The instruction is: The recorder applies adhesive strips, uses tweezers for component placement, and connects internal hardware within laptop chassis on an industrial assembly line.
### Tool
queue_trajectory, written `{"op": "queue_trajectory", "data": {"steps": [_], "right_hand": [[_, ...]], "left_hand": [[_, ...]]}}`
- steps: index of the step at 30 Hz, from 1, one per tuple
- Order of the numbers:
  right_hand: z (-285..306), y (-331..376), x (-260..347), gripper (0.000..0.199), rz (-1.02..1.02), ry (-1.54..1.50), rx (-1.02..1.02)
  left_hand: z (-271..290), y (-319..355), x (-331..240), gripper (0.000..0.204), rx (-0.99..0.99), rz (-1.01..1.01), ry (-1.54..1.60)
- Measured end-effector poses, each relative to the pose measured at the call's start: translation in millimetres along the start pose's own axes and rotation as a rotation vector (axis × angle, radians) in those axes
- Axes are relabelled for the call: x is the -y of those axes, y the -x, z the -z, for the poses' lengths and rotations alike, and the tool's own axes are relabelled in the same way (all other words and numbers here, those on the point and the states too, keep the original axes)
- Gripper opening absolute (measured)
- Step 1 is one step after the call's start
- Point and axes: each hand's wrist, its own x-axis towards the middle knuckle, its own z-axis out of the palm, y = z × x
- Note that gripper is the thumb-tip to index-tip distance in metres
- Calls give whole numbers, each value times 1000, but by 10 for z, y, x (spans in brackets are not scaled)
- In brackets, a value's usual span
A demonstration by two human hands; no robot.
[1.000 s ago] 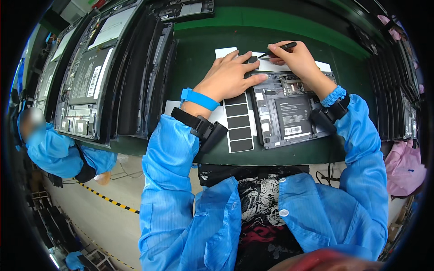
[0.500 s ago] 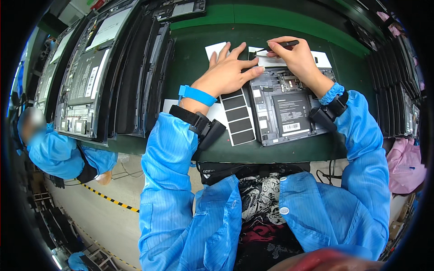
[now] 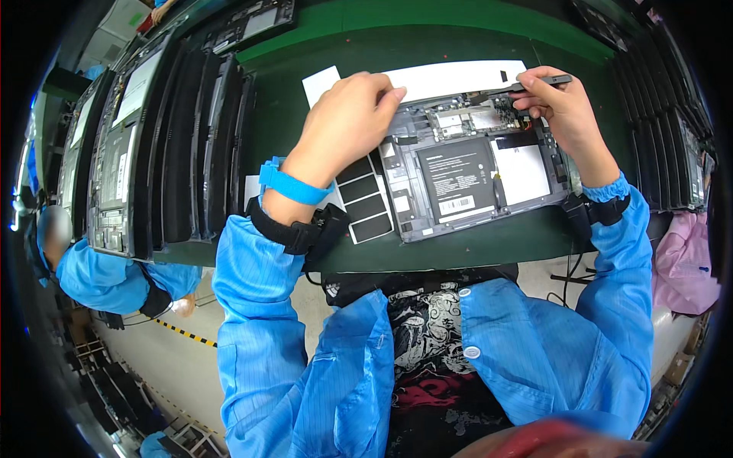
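My right hand (image 3: 561, 103) grips black tweezers (image 3: 527, 88), their tip pointing left over the upper edge of an opened laptop base (image 3: 424, 221). A black battery (image 3: 458, 179), a white-covered rectangle (image 3: 523, 172) and a circuit board (image 3: 458, 122) show inside the base. My left hand (image 3: 351, 111) is closed with fingers curled and thumb against them, above the base's upper left corner; whatever it may hold is hidden. Below that hand lies a white sheet with black rectangular pads (image 3: 366, 206). A white strip (image 3: 458, 75) with a small black piece on it lies behind the base.
Several opened laptop bases (image 3: 126, 153) stand in a row on the left, and more stand in a stack (image 3: 660, 145) on the right. Another base (image 3: 252, 23) lies at the far left. A person in a blue sleeve (image 3: 99, 271) sits on the left.
My left hand has gone from spread fingers on the white strip to curled ones. My right hand and the tweezers have moved right in the view, uncovering more of the laptop base.
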Motion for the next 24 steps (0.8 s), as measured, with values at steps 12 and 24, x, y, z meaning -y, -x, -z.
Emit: {"op": "queue_trajectory", "data": {"steps": [12,24], "right_hand": [[32,-20,-279,23,25,-214,76],[-62,-4,-261,21,61,-105,39]], "left_hand": [[-375,-464,-512,35,330,173,203],[-443,-551,-508,30,376,199,185]]}}
